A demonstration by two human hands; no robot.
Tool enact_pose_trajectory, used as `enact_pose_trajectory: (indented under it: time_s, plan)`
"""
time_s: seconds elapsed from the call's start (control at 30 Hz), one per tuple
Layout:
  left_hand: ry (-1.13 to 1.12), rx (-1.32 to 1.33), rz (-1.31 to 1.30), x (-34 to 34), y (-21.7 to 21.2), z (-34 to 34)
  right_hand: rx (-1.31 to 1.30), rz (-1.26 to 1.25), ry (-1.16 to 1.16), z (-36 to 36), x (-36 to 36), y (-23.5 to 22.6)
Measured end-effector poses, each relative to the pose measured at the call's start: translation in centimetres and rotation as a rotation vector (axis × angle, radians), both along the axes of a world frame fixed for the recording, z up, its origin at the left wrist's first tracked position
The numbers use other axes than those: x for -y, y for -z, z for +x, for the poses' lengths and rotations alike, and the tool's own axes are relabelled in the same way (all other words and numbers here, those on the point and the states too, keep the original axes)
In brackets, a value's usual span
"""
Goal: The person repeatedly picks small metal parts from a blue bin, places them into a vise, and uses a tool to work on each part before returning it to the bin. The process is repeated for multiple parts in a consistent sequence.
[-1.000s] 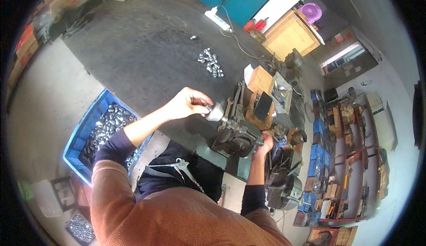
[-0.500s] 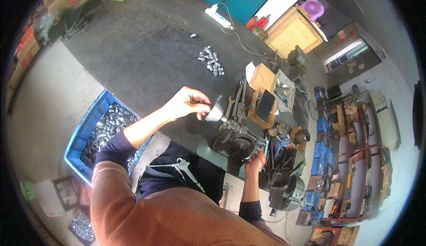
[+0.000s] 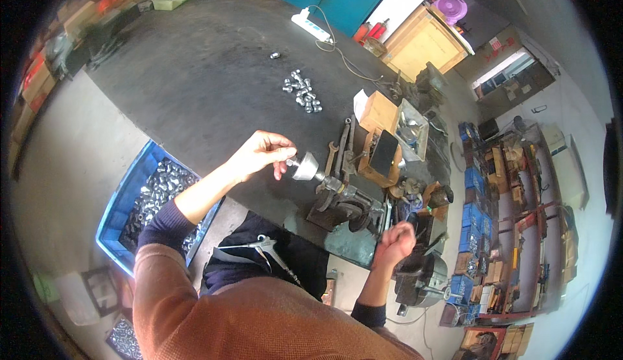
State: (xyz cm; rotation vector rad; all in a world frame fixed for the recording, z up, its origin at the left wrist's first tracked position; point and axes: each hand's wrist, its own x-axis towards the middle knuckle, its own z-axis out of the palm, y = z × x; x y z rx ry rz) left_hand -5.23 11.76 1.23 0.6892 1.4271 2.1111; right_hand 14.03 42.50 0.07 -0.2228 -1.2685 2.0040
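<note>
My left hand (image 3: 263, 153) pinches a small silver metal part (image 3: 293, 162) and holds it against the cone-shaped metal nose (image 3: 307, 167) of a small bench machine (image 3: 347, 201) on the dark worktable (image 3: 195, 81). My right hand (image 3: 396, 242) is closed around a dark lever at the machine's right side, near the table's front edge. A small heap of silver metal parts (image 3: 301, 91) lies farther back on the table, with one stray part (image 3: 274, 55) beyond it.
A blue crate (image 3: 123, 211) full of silver metal parts stands on the floor to my left. Wrenches (image 3: 339, 149), a wooden box (image 3: 379, 155) and a shiny tray (image 3: 410, 121) lie behind the machine. A white power strip (image 3: 313, 25) lies at the table's far side. Shelves of boxes (image 3: 513, 211) stand to the right.
My right hand has dropped from the machine's right side toward me, pulling the dark lever down. My left hand stays at the machine's nose with the small part.
</note>
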Motion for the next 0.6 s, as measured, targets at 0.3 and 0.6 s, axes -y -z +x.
enact_pose_trajectory:
  time_s: [0.3,0.6]
  plan:
    - [-0.028,-0.057,-0.11,0.8,-0.6,-0.1,0.378,0.289,0.292,-6.7,-4.5,8.2]
    - [-0.283,-0.22,-1.028,16.1,4.3,5.2,-0.172,0.089,0.072,-1.9,-0.4,-0.9]
